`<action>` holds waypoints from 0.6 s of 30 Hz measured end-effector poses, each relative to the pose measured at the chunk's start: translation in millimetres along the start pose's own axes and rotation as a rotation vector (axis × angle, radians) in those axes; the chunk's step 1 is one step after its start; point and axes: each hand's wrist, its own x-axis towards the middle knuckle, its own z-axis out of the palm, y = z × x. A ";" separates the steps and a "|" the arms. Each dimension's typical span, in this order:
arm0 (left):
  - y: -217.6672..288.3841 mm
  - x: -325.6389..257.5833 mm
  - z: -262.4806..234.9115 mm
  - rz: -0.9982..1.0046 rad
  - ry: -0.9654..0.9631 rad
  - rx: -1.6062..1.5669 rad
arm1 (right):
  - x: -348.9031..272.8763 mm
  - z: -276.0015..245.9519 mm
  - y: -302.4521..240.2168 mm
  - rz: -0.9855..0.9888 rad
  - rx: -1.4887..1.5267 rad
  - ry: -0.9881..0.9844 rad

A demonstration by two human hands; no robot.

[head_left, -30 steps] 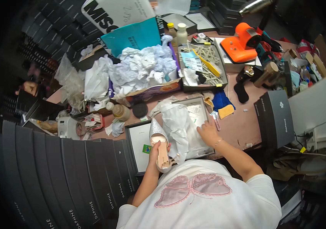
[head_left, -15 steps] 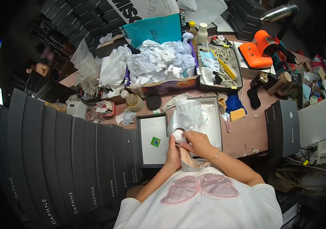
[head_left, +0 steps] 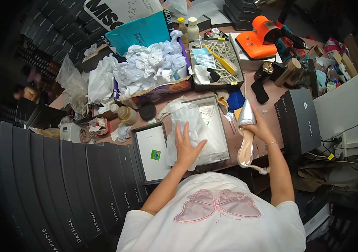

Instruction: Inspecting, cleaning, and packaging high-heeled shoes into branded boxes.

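Observation:
A silver pointed-toe shoe [head_left: 245, 154] with a strap is gripped in my right hand [head_left: 261, 129], its toe aimed away from me and its pale insole showing. The strap dangles near the table's front edge. To the left, my left hand [head_left: 186, 150] is open, fingers spread over crumpled white tissue paper [head_left: 183, 114]. This paper lies in and over the left side of an open shoebox [head_left: 223, 126]. Beside that box rests a dark-edged lid or tray [head_left: 145, 140] with a white inside and a small green sticker [head_left: 155, 154].
Dark shoeboxes [head_left: 78, 180] are stacked along my left, and another dark box [head_left: 300, 122] stands at right. Behind the work area are a carton of crumpled paper [head_left: 149, 63], a tray of sticks [head_left: 219, 63], bottles [head_left: 193, 29] and an orange device [head_left: 258, 38].
My right hand has carried the shoe rightward, away from the left hand. My left hand has let go and now spreads over the tissue paper. The view has shifted too.

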 end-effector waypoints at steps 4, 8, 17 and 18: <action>-85.4 -16.2 14.1 -0.384 -0.187 -0.318 | 16.6 22.3 15.0 0.138 -0.541 -0.090; -134.3 -23.5 -68.0 -0.526 0.345 -0.588 | -1.7 92.4 -58.5 0.062 -0.335 -0.406; -75.2 -23.8 -99.9 -0.464 -0.059 -0.622 | -19.8 181.4 -45.8 -0.118 -0.412 -0.325; -65.5 -24.6 -81.0 -0.523 -0.088 -0.886 | -25.2 161.2 -61.8 -0.143 -0.393 -0.303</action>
